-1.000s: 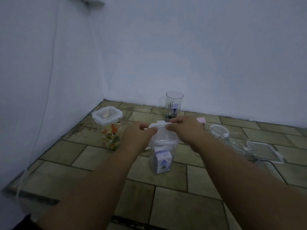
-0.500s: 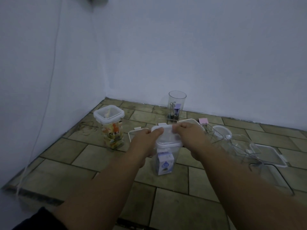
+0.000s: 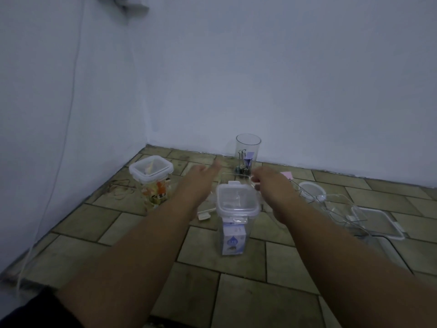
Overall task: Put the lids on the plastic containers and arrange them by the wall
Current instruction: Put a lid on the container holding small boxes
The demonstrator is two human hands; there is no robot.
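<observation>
A tall clear container [image 3: 233, 242] with a white and blue box inside stands on the floor in the middle, its white clip lid [image 3: 237, 201] sitting on top. My left hand [image 3: 201, 179] hovers beyond its left side with the fingers spread and nothing in it. My right hand [image 3: 272, 184] is beyond its right side, fingertips curled at the rim of an empty clear container [image 3: 236, 175] behind; whether they grip it is unclear. A lidded container [image 3: 155, 183] with colourful contents stands at the left near the wall.
A tall clear cylinder [image 3: 247, 150] holding binder clips stands by the back wall. At the right lie a round white lid [image 3: 311, 189], empty clear containers [image 3: 340, 209] and a flat lid [image 3: 378, 222]. A pink item [image 3: 287, 175] lies near the wall. A cable hangs down the left wall.
Both hands have let go of the middle container's lid and moved forward past it, the left one opening, the right one reaching the empty container behind.
</observation>
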